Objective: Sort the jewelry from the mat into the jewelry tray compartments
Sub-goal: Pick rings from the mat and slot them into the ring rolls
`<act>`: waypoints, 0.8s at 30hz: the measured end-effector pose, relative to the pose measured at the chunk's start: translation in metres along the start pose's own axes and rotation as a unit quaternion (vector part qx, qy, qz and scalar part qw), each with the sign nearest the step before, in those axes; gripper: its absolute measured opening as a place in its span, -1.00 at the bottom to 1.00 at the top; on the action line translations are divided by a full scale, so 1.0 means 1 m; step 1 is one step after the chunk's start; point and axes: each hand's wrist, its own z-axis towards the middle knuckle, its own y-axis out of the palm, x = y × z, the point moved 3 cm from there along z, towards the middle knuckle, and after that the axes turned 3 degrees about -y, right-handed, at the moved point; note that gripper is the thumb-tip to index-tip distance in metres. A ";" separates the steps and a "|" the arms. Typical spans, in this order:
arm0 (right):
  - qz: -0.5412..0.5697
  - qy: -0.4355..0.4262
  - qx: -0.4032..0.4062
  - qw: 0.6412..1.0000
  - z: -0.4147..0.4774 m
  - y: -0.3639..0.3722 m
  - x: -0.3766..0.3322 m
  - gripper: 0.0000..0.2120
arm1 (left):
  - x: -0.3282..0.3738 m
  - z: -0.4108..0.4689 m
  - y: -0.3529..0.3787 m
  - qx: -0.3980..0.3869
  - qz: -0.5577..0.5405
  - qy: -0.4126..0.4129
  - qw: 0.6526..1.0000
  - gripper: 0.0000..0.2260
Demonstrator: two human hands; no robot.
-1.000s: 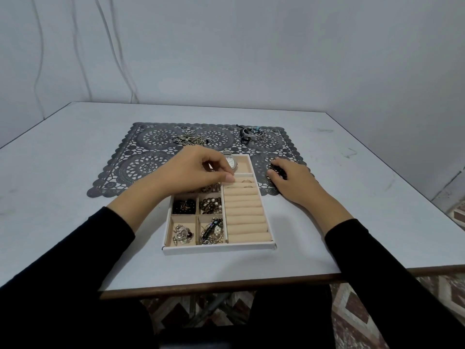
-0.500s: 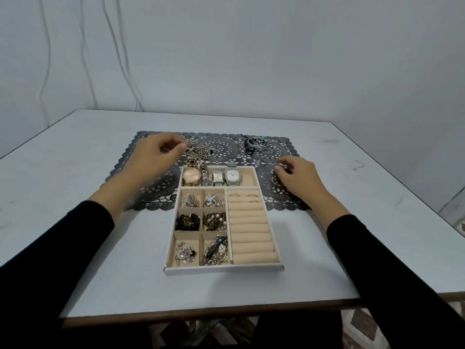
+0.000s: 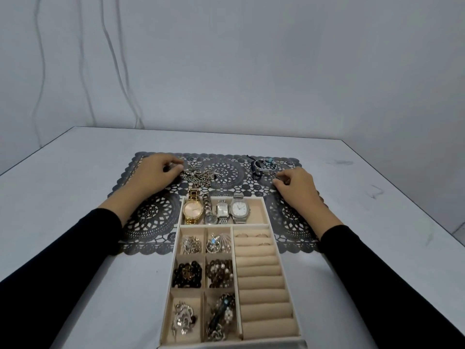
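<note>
Head view: left hand (image 3: pixel 156 173) curls over the chain pile (image 3: pixel 198 175) on the mat (image 3: pixel 151 220); right hand (image 3: pixel 295 183) curls beside the bracelets (image 3: pixel 264 164) — presumably each selecting a piece. Actual grasp cannot be determined. The tray (image 3: pixel 251 225) sits nearest the person — within easy reach for drop-off.

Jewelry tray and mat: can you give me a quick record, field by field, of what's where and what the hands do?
Tray: jewelry tray on the white table, far end over the mat
Top compartment: four watches
Small compartments: six, all holding jewelry
Ring rolls: a few rings in the far rows
On mat: chain pile, bracelet bundle
Left hand: pinches the chain pile's edge
Right hand: pinches a small metal piece beside the bracelet bundle
</note>
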 end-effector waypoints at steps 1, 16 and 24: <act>-0.001 -0.002 0.000 1.000 0.002 0.001 0.000 -0.77 | 0.000 0.004 0.002 -0.003 -0.004 0.001 1.000 -0.79; 0.022 -0.015 -0.005 1.000 0.017 0.010 0.004 -0.93 | 0.022 0.041 0.028 -0.093 -0.012 0.063 0.994 -0.84; 0.027 -0.020 -0.018 0.999 0.016 0.009 0.002 -0.85 | 0.028 0.050 0.033 -0.143 -0.003 0.064 0.988 -0.86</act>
